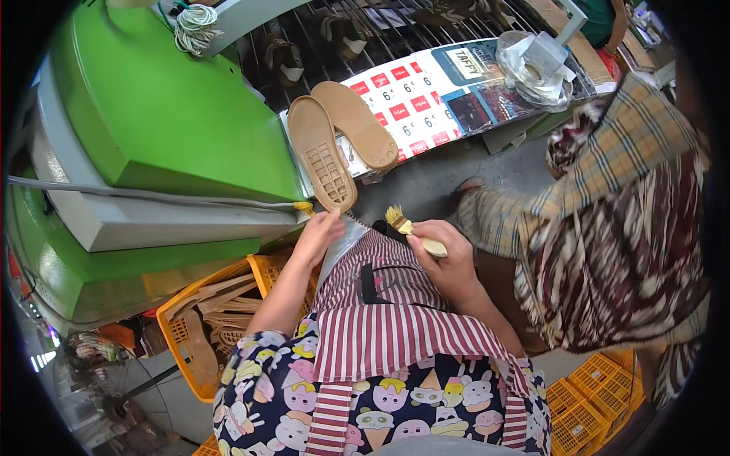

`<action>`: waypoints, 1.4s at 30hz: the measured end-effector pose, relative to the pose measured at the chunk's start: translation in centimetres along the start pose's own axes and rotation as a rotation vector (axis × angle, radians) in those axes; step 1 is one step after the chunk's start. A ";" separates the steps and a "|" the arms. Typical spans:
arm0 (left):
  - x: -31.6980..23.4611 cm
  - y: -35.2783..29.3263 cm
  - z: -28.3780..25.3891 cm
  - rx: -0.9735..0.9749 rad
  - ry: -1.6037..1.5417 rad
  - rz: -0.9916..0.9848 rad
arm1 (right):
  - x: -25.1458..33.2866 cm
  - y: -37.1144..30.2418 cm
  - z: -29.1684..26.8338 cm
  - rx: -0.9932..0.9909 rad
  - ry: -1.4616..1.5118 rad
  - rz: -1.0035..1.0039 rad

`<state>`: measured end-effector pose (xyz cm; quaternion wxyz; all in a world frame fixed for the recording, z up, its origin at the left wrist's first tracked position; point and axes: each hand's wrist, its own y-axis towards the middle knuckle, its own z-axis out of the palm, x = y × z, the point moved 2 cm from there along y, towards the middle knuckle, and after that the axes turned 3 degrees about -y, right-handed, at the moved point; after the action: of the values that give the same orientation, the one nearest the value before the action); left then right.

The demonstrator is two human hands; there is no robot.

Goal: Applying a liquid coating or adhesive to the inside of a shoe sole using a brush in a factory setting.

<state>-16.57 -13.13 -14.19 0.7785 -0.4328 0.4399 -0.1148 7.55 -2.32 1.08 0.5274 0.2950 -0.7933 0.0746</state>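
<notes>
Two tan shoe soles lie side by side at the near edge of a paper-covered surface. The left sole (pixel 310 129) shows a gridded recess at its heel, which juts over the edge toward me. The other sole (pixel 351 118) rests to its right, its heel pointing toward me. My left hand (pixel 319 235) is closed at the heel of the gridded sole, fingers pinching its tip. In my right hand (pixel 447 262) is a paintbrush (pixel 403 223) with a pale handle, gripped with its yellowish bristles pointing up and left, apart from the soles.
A green machine housing (pixel 175 99) stands at the left. Shoes (pixel 283 59) sit on a roller conveyor beyond the paper cover (pixel 411 99). A plastic-covered bowl (pixel 534 72) is at the back right. Close on my right is another person (pixel 608 228). Yellow crates (pixel 209 292) hold more soles.
</notes>
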 end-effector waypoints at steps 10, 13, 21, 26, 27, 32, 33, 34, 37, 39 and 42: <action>2.5 6.4 -0.9 -0.055 -0.613 -0.169 | -0.4 0.5 -0.8 -0.021 -0.019 0.042; 1.1 6.4 -0.8 0.226 -0.690 -0.241 | -1.3 0.3 -0.7 -0.025 0.003 0.069; -7.2 3.8 4.5 0.514 -0.571 -0.076 | -4.2 -1.2 0.5 -0.079 -0.034 0.166; -5.1 11.6 4.0 0.354 -0.056 -0.156 | -5.2 -1.5 1.5 -0.106 -0.103 0.215; -5.1 12.6 3.8 0.344 0.077 -0.222 | -5.4 -1.6 1.8 -0.126 -0.117 0.225; -6.4 15.1 2.6 0.322 0.301 0.045 | -6.9 -1.4 4.2 -0.220 -0.229 0.312; -6.2 16.3 2.2 0.320 0.163 0.112 | -7.1 -1.1 4.8 -0.247 -0.242 0.322; -6.0 17.6 1.8 0.315 0.024 0.174 | -7.3 -0.9 5.4 -0.265 -0.253 0.334; -5.9 17.3 2.8 0.222 -0.095 0.295 | -7.7 -1.2 4.5 -0.296 -0.250 0.343; -6.1 17.2 2.9 0.214 -0.027 0.349 | -7.6 -1.1 4.4 -0.315 -0.261 0.344; -5.4 19.7 2.6 0.137 -0.067 0.506 | -7.7 -0.8 4.8 -0.337 -0.297 0.345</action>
<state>-21.69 3.23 -25.69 0.8242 -0.2587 0.4991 0.0684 6.22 -2.03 -7.98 0.4265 0.0716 -0.9015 -0.0137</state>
